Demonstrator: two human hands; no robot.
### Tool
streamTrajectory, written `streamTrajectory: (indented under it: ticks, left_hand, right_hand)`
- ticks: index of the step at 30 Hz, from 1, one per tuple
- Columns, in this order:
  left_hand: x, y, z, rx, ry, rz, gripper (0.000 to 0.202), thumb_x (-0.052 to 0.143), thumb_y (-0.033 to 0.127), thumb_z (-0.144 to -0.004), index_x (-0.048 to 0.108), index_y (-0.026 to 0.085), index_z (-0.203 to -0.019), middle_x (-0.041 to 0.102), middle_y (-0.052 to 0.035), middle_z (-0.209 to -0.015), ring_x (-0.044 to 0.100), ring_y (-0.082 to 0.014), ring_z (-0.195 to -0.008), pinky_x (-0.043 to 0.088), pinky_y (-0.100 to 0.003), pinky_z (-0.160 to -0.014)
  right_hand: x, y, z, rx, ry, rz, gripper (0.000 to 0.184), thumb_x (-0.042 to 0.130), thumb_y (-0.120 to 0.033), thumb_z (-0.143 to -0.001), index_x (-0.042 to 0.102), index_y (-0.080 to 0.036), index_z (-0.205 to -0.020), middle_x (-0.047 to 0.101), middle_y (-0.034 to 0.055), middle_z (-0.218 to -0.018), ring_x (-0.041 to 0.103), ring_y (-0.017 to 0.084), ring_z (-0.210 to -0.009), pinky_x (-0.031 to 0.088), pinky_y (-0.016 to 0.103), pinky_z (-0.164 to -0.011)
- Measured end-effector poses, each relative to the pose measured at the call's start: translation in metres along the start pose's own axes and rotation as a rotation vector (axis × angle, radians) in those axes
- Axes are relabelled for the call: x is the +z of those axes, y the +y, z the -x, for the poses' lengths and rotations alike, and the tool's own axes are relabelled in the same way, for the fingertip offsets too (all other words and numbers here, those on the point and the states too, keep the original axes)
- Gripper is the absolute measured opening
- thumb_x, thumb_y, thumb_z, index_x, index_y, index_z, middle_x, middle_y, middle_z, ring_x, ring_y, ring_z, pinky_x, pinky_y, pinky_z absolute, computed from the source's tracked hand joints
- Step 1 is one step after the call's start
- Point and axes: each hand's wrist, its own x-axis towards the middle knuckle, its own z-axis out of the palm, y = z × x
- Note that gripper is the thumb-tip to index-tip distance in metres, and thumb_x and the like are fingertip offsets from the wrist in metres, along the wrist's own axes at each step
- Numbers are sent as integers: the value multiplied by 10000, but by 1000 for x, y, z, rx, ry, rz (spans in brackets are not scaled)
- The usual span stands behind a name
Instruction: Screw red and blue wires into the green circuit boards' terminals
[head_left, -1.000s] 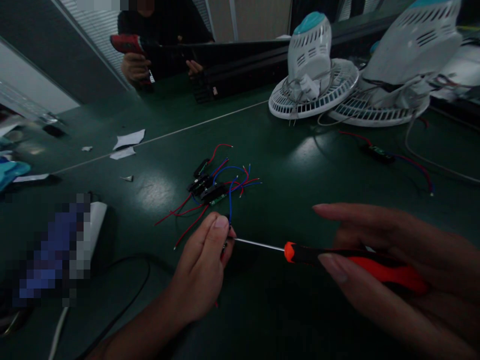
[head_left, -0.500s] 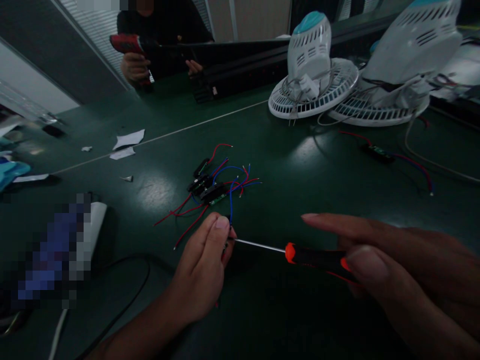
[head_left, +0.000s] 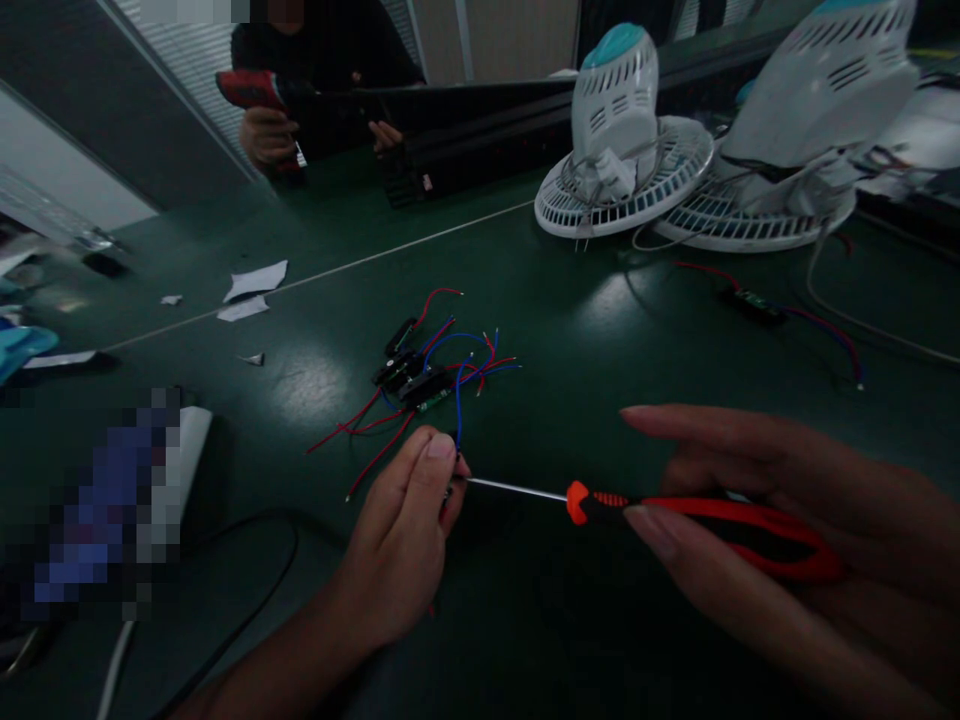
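Pinched in my left hand (head_left: pixel 409 535) is a small wired circuit board, mostly hidden by the fingers, with a blue wire (head_left: pixel 459 405) rising from it. A screwdriver (head_left: pixel 739 530) with a red-and-black handle lies across my right hand (head_left: pixel 780 520). The thumb rests along the handle and the index finger is stretched out above it. The shaft points left and its tip reaches the part in my left hand; the exact contact is hidden. Just beyond my left hand lie several similar black circuit boards (head_left: pixel 426 388) with red and blue wires.
Two white fans (head_left: pixel 615 130) lie face down at the back right, near another wired board (head_left: pixel 754 303). Across the table (head_left: pixel 300 390), a person holds a red power drill (head_left: pixel 251 90) beside a long black panel (head_left: pixel 487 150). Paper scraps (head_left: pixel 255 282) lie left.
My right hand has shifted its hold on the screwdriver: the fingers are looser and more of the handle shows, rolled to its red side. The left hand stays nearly still.
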Motion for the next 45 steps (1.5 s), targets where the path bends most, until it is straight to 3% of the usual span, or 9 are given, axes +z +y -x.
streamTrajectory:
  ticks: [12,17,22,29,37,45]
  left_hand:
    - [0,2,1,5,-16,-1,329,602,457,-869,603,213,-648,454,43,-586,405,-108,-516,384,-189,-453]
    - [-1,-2,0,12,-2,1,360,605,500,-857,623,205,-651,436,53,-529,384,-99,-463,349,-185,-401]
    - [0,-2,1,37,10,43,367,670,518,-800,632,192,-636,447,56,-531,391,-87,-462,367,-176,-401]
    - [2,1,0,33,3,54,363,652,500,-824,618,191,-635,470,53,-580,419,-87,-515,402,-167,-449]
    - [0,-1,0,8,-11,47,354,630,495,-843,612,199,-650,468,53,-582,413,-90,-513,385,-166,-445]
    - [-1,-2,0,39,2,7,334,593,445,-875,622,212,-637,462,37,-562,419,-106,-492,398,-186,-432]
  right_hand:
    - [15,-12,-12,83,164,155,384,567,-494,-866,695,-287,-1163,743,39,-727,706,218,-563,553,285,-422]
    - [11,-8,-8,39,157,188,345,561,-451,-883,684,-301,-1169,753,28,-729,714,222,-574,553,292,-425]
    - [6,-3,-3,-88,65,131,320,544,-296,-921,567,-342,-1237,766,-22,-776,719,186,-578,557,271,-474]
    - [6,-2,-2,-47,71,145,327,548,-372,-927,539,-350,-1254,755,-11,-827,736,183,-629,562,266,-489]
    - [2,-2,-4,-21,31,49,316,578,-386,-910,524,-351,-1219,670,-50,-711,646,108,-450,484,185,-366]
    - [5,-1,3,-4,83,60,372,616,-422,-864,550,-349,-1223,647,-25,-801,628,117,-468,479,214,-364]
